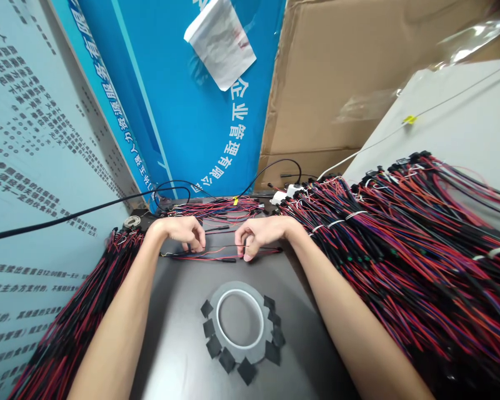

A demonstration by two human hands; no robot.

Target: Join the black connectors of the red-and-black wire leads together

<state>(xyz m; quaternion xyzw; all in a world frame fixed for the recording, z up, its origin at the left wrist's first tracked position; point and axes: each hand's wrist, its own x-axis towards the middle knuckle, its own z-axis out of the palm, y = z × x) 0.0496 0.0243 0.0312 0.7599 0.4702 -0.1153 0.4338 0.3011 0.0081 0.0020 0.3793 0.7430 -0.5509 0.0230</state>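
My left hand (182, 231) and my right hand (256, 234) are held a short way apart over the far part of the grey table. Both have curled, pinched fingers. A thin red-and-black wire (220, 248) runs between them, its ends hidden at the fingers. Just below it on the table lies another wire lead with a black sleeved end (229, 260). A black-tipped cable (216, 228) lies behind the hands. Nearer to me is a roll of tape (225, 293) with several small dark square pieces stuck around its edge.
Large bundles of red, blue and black wires (383, 233) are heaped at the right. More wire bundles (104, 278) line the left, and a loose pile (220, 208) lies at the back. Blue panels (183, 111) and cardboard (337, 72) stand behind. A black cable (87, 211) crosses the left.
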